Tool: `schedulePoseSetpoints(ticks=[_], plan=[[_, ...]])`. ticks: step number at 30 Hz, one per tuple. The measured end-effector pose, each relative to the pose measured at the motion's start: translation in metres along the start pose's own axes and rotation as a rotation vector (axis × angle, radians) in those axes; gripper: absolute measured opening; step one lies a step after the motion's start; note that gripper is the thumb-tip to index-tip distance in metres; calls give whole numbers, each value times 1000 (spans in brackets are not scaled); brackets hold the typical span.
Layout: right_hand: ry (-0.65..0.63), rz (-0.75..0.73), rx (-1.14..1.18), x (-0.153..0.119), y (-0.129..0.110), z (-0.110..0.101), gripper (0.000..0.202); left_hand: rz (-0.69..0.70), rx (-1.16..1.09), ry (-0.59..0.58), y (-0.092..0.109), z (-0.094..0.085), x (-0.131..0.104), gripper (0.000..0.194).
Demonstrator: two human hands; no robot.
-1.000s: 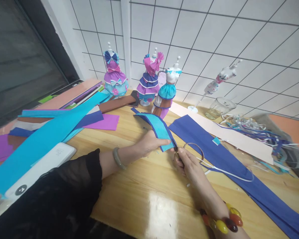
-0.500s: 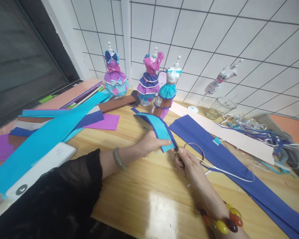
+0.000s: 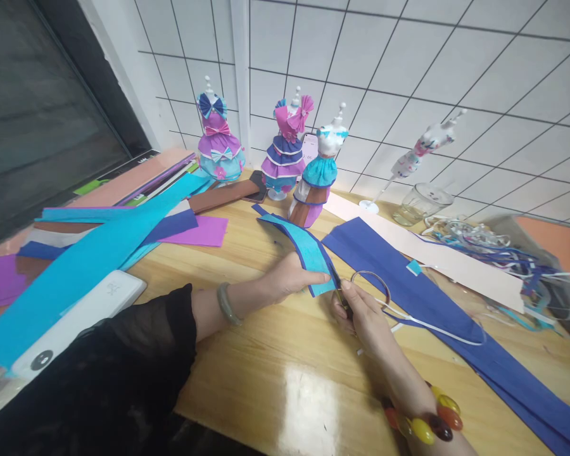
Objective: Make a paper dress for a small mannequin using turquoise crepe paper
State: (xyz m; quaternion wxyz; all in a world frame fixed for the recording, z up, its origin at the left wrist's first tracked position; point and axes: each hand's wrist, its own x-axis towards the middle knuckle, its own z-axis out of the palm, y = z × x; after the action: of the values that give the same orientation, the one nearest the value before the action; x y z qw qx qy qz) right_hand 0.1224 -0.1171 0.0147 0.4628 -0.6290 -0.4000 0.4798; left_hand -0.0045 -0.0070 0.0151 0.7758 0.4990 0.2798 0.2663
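Left hand [image 3: 287, 278] pinches the navy-edged turquoise strip [image 3: 304, 249], arching away beyond it; right hand [image 3: 362, 313] grips scissors [image 3: 343, 301] at the strip's edge. Trimming seems in hand; the next snip needs steady tension.

The far wall [image 3: 437, 82] is white with dark lines. A dark panel [image 3: 42, 107] is far left. Light makes the wooden table [image 3: 247, 373] shiny at the near side.

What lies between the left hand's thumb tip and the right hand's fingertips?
In the head view, the end of a blue-edged turquoise strip and dark scissor blades.
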Motion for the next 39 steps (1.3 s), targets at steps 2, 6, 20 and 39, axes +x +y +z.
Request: schedulePoseSetpoints(ticks=[2, 6, 20, 39], plan=[[0, 3, -3, 0, 0, 0, 54, -5, 9, 15, -1, 0, 0, 26], [0, 4, -15, 1, 0, 0, 54, 6, 17, 24, -3, 0, 1, 25], [21, 5, -16, 1, 3, 0, 54, 26, -9, 21, -2, 1, -1, 25], [30, -14, 6, 4, 7, -2, 50, -29, -37, 20, -2, -5, 4, 30]])
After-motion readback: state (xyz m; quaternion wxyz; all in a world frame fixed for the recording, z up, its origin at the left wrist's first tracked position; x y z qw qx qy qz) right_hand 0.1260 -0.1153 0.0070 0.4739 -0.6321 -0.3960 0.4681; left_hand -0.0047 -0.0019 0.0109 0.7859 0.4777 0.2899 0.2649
